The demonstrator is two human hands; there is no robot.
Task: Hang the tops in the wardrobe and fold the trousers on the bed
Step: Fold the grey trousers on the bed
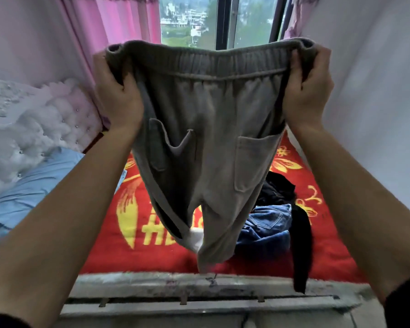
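Op: Two hands up, both busy. Left hand [115,91] grips the waistband's left end, fingers curled into the cloth; right hand [310,84] does the same at the right end. Hands well apart, waistband stretched flat btw them.

Desk: Which garment?

Op: Grey trousers [211,143], elastic waist, held up in front of the window [246,20]. I see a patch pocket on the right side, another on the left w/ its corner flopped over. Legs hang down over the bed [100,252]; can't tell if the hems touch it.

Desk: What's on the bed?

Op: Red cover w/ yellow flowers and letters. Blue jeans [268,223] lie bunched on it, right of the hanging legs. Black garment [279,188] touches them at the back, one black strip draped over the near edge. Something white peeks out behind the trouser legs, can't ID it.

Desk: Surroundings?

Op: Pink curtain [118,20] left of the window, white tufted headboard [33,119] far left, light-blue sheet [33,185] below it.
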